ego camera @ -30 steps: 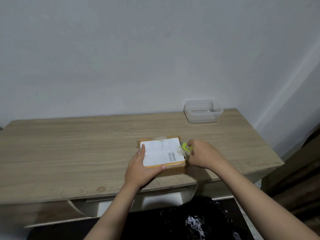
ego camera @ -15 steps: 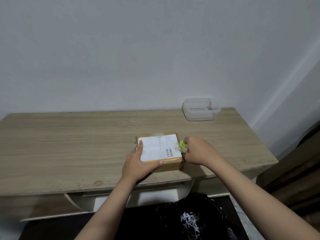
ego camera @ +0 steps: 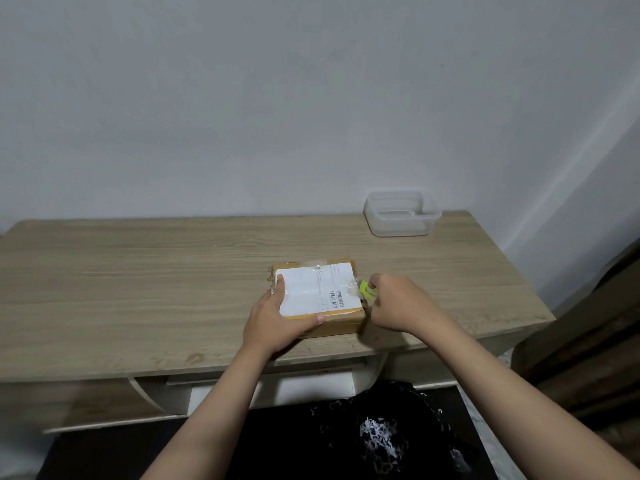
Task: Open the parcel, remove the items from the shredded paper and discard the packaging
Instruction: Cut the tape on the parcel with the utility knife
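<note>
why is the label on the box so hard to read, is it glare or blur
Head view: mostly softness and small size; the label print is too fine to resolve, only the barcode shows. Clear tape on the parcel adds slight sheen near the right hand. The light is dim and even.

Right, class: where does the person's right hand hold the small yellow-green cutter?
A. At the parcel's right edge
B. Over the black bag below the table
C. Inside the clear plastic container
A: the right hand grips the cutter against the right edge of the parcel.
</note>
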